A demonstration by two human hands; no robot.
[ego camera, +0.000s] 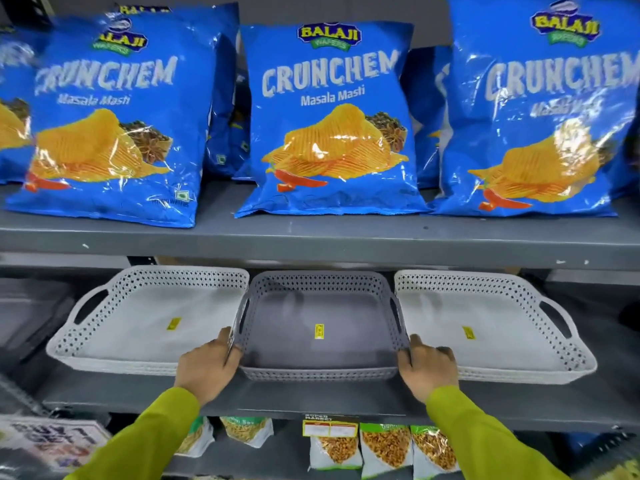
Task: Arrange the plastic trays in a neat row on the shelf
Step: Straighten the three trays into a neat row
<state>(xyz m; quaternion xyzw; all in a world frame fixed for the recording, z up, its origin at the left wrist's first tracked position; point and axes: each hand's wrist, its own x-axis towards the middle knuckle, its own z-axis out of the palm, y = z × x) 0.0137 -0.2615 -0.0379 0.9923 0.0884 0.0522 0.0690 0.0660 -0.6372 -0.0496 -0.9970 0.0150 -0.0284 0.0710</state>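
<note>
Three perforated plastic trays with side handles stand side by side on the middle shelf (311,396). The grey tray (318,372) is in the centre, a white tray (104,358) to its left and another white tray (540,368) to its right. Each carries a small yellow sticker inside. My left hand (207,363) grips the grey tray's front left corner. My right hand (427,367) grips its front right corner, lying over the edge of the right white tray. Both arms wear green sleeves.
Blue chip bags (329,123) fill the shelf above, whose front edge (311,242) overhangs the trays. Snack packets (384,448) hang on the shelf below, under a price label (329,427). A printed sign (52,445) sits at the lower left.
</note>
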